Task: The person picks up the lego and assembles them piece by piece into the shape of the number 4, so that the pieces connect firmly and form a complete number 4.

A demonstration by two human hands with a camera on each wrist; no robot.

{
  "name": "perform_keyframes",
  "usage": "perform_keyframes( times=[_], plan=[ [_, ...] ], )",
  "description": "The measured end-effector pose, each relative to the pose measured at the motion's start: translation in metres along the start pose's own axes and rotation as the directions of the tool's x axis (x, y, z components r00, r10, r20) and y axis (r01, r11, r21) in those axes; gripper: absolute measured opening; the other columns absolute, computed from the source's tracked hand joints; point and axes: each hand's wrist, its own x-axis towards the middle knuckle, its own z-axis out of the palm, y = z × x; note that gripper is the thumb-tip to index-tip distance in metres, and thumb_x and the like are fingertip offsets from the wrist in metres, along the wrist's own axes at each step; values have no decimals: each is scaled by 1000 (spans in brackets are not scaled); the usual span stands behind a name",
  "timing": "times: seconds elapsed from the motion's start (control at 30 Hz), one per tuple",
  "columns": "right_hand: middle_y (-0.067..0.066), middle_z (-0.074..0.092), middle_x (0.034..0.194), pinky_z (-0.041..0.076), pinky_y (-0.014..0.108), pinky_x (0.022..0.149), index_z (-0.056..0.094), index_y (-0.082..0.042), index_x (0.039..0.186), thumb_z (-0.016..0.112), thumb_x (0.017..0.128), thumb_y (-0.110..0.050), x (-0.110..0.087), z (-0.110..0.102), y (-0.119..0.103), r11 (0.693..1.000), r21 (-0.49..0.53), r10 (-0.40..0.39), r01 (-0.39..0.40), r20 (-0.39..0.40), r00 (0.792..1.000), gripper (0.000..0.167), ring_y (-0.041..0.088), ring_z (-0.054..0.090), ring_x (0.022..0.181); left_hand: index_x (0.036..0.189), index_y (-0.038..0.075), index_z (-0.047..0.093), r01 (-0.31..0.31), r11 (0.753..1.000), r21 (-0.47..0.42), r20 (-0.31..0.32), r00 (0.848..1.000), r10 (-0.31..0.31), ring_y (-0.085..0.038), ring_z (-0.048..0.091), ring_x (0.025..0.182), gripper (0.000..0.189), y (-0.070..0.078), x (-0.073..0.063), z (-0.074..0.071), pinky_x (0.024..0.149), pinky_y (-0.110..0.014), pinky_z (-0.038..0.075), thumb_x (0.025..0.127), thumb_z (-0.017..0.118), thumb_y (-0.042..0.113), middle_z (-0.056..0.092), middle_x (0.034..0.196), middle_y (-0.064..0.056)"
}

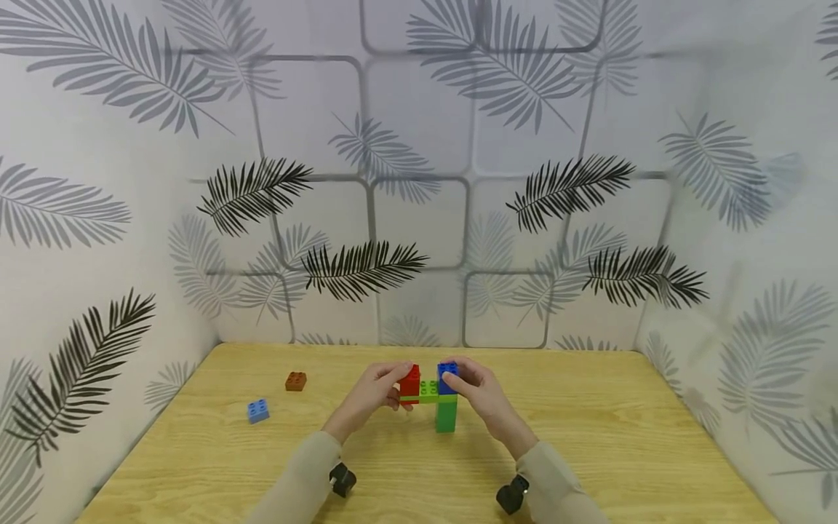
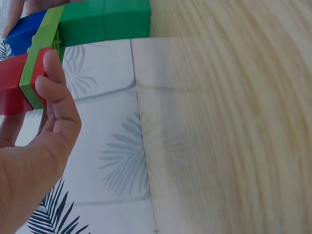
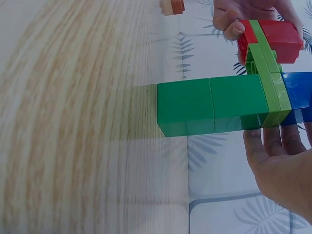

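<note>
A structure of toy building bricks stands on the table between both hands. Two stacked green bricks (image 3: 209,105) form its post, under one end of a long lime-green brick (image 1: 428,390). On that end sits a blue brick (image 1: 445,380), which my right hand (image 1: 487,400) grips with thumb and fingers. At the other end, one red brick (image 3: 282,40) sits above the lime-green piece and another red piece shows beneath it. My left hand (image 1: 369,393) pinches this red end from above and below, with its fingertips (image 2: 52,68) against the lower red piece.
Left of the hands, a light blue brick (image 1: 258,410) and an orange-brown brick (image 1: 296,381) lie apart on the wooden table (image 1: 196,466). A pale wall (image 1: 419,313) with a leaf pattern rises behind the table's far edge.
</note>
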Motion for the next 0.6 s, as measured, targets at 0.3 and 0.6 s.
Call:
perform_keyframes(
  times=[0.3, 0.6],
  plan=[
    [13, 63, 122, 40, 51, 109, 56, -5, 133, 64, 96, -29, 2, 0, 2, 1000, 13, -5, 6, -12, 1000, 45, 33, 57, 116, 118, 4, 68, 38, 997, -72, -27, 999, -40, -24, 71, 67, 49, 8, -1, 4, 58, -27, 50, 100, 52, 46, 72, 91, -9],
    [9, 65, 118, 41, 50, 108, 59, -7, 130, 65, 96, -28, 3, 0, 4, 1000, 29, -8, 9, -20, 1000, 41, 37, 56, 118, 120, 5, 68, 35, 999, 26, -43, 999, -34, -25, 70, 80, 57, 3, -2, -4, 65, -30, 54, 98, 51, 54, 72, 99, -7]
  ],
)
